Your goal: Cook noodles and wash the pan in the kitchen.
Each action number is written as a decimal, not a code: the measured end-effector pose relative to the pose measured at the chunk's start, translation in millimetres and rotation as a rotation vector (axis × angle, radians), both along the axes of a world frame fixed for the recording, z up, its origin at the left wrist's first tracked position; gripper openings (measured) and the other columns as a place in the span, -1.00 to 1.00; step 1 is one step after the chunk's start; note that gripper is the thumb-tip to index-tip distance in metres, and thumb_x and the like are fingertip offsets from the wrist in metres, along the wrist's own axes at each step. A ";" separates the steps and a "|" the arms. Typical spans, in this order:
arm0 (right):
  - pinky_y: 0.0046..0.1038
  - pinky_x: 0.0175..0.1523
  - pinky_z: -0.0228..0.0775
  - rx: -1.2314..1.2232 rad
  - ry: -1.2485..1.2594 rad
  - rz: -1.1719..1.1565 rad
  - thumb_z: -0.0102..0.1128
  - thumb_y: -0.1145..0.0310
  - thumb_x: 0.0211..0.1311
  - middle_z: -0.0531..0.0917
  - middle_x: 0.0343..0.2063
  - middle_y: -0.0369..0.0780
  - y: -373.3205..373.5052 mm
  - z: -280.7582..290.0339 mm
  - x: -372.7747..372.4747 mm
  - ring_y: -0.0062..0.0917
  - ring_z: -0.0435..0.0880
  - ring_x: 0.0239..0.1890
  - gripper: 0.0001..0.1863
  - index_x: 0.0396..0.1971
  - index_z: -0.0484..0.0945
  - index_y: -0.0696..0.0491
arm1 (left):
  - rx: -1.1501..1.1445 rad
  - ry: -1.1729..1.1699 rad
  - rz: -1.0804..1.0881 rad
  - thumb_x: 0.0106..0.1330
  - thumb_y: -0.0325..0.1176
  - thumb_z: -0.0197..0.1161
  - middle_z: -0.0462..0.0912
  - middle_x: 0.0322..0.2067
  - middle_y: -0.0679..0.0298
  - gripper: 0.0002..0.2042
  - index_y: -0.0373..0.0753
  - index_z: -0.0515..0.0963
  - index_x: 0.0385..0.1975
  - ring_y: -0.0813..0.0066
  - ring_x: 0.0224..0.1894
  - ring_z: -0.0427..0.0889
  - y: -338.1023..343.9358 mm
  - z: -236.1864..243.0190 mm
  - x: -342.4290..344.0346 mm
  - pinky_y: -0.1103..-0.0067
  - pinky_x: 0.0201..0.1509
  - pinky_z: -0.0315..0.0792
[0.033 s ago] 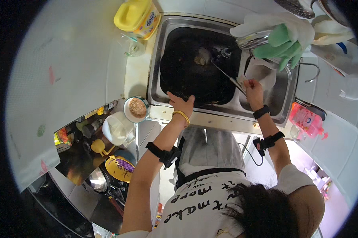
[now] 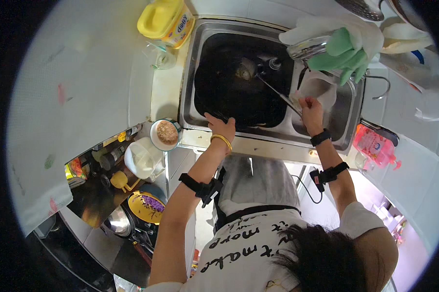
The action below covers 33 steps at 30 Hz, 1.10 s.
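A large black wok (image 2: 219,92) fills the left basin of the steel sink (image 2: 193,56). My left hand (image 2: 222,130) grips its near rim, fingers and thumb over the edge. Across the wok's right side slants a long metal-handled tool (image 2: 278,93); its dark head rests inside the wok. My right hand (image 2: 313,116) is closed around the upper end of that handle, beside the right basin. Near the tool's head lies a pale, wet-looking patch (image 2: 245,69). Behind my right fingers, a white bowl (image 2: 321,87) sits in the right basin.
Green rubber gloves (image 2: 340,52) hang over the faucet. A yellow tub (image 2: 162,20) and a glass (image 2: 164,59) stand left of the sink. A bowl of minced food (image 2: 167,132) is at the front left corner. Right of the sink lies a pink bottle (image 2: 375,144).
The tool's head and the pale patch have shifted very slightly in the wok. Both hands keep their hold, and the view has moved a touch.
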State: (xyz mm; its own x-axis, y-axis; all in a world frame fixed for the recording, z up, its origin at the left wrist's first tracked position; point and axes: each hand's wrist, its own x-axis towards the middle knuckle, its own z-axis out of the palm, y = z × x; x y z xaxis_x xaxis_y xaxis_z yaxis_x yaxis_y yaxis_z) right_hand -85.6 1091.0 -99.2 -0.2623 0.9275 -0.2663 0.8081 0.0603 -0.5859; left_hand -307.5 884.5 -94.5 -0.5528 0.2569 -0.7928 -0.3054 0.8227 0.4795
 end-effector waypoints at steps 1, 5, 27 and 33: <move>-0.26 -0.32 0.40 0.007 -0.002 0.000 0.16 0.09 0.22 0.62 -0.51 -0.04 1.5 12.5 -1.4 -0.20 0.60 -0.44 -0.63 -0.37 0.54 0.17 | -0.009 -0.020 0.024 0.12 -0.18 0.28 -0.22 0.32 -0.21 0.04 -0.27 -0.45 0.36 -0.14 0.32 0.07 -0.2 -8.2 0.9 0.28 0.35 0.12; -0.48 -0.19 0.32 -0.195 0.374 0.056 0.11 0.15 0.30 0.56 -0.49 -0.25 -3.6 64.7 -24.1 -0.52 0.49 -0.38 -0.69 -0.34 0.53 0.13 | 0.033 0.008 0.071 0.16 -0.24 0.21 -0.22 0.33 -0.22 -0.03 -0.30 -0.43 0.36 -0.14 0.34 0.01 7.2 2.9 -4.8 0.29 0.37 0.09; -0.39 0.01 0.41 -1.052 1.755 -0.327 -0.05 0.39 0.36 0.55 -0.17 -0.21 -0.4 81.8 -424.7 -0.42 0.55 -0.12 -0.83 -0.11 0.38 0.10 | 0.178 1.246 -0.910 0.11 -0.46 0.18 0.02 0.35 -0.03 -0.26 -0.39 0.00 0.31 0.09 0.40 0.00 154.3 131.9 -304.6 0.34 0.45 -0.09; -0.35 0.00 0.43 -1.104 1.783 -0.389 -0.12 0.33 0.41 0.57 -0.16 -0.24 13.4 62.2 -434.2 -0.41 0.56 -0.10 -0.81 -0.09 0.39 0.06 | 0.160 1.230 -0.984 0.09 -0.52 0.12 0.11 0.32 -0.01 -0.28 -0.37 0.02 0.32 0.23 0.39 0.07 160.6 120.8 -310.1 0.32 0.44 -0.08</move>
